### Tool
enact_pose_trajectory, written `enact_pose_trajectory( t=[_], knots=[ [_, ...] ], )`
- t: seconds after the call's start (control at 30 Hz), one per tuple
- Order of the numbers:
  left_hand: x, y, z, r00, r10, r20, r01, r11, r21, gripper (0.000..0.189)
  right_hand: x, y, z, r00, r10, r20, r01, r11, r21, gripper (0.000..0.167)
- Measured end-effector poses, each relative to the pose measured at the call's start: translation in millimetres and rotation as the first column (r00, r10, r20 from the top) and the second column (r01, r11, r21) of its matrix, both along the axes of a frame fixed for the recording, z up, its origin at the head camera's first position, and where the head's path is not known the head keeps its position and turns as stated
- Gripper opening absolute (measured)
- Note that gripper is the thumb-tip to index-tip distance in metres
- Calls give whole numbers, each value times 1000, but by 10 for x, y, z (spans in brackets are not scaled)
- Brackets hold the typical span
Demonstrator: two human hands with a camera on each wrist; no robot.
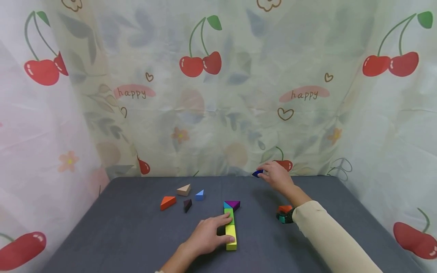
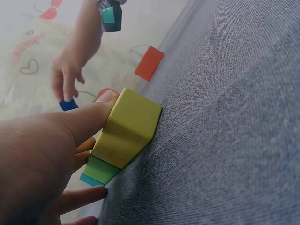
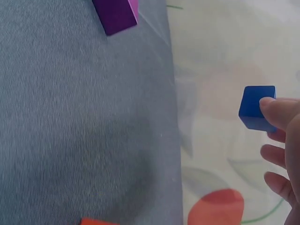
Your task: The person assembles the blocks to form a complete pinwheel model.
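Note:
A row of toy blocks runs away from me on the cloth: a yellow block, a green block, a light-blue triangular block and a purple triangular block at the far end. My left hand rests against this row, thumb on the yellow block and index finger on the green one, fingers fairly straight. Raised near the table's far edge, my right hand pinches a dark blue block between thumb and fingers, clear of the cloth.
Left of the row lie an orange triangular block, a tan one, a small blue one and a dark one. An orange-red block lies under the right forearm, partly hidden. Patterned curtains enclose the grey table.

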State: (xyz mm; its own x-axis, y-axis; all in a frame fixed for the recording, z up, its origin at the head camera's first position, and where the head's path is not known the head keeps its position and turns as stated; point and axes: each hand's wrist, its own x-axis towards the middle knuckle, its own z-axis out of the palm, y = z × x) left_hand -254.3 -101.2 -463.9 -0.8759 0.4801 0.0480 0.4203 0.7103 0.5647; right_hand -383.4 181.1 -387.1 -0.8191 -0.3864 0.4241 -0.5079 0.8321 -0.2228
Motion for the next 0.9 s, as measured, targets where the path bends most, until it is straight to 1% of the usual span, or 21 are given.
enact_pose_trajectory(
  t=[0.17, 0.3, 0.5, 0.6, 0.67, 0.9],
  knots=[
    [-12, 8, 4, 1000, 10, 10, -10, 1000, 3, 66, -36, -144, -37, 998, 19, 65, -18, 1000, -20, 24],
    [-13, 15, 33, 1000, 17, 6, -17, 1000, -10, 66, -50, -263, -75, 996, 36, 85, -33, 999, -30, 24],
    [-9, 18, 51, 1000, 19, 5, -19, 1000, -17, 65, -46, -394, -158, 993, 71, 92, -67, 997, -47, 22],
    [-2, 17, 46, 1000, 18, -1, -18, 1000, -17, 64, -40, -445, -212, 992, 72, 99, -67, 996, -50, 23],
    [5, 16, 40, 1000, 15, -10, -16, 1000, -18, 65, -34, -479, -250, 993, 59, 103, -55, 998, -45, 23],
    [19, 10, 22, 1000, 9, -22, -9, 1000, -2, 65, -27, -578, -377, 991, 69, 112, -60, 994, -87, 19]
  ],
)
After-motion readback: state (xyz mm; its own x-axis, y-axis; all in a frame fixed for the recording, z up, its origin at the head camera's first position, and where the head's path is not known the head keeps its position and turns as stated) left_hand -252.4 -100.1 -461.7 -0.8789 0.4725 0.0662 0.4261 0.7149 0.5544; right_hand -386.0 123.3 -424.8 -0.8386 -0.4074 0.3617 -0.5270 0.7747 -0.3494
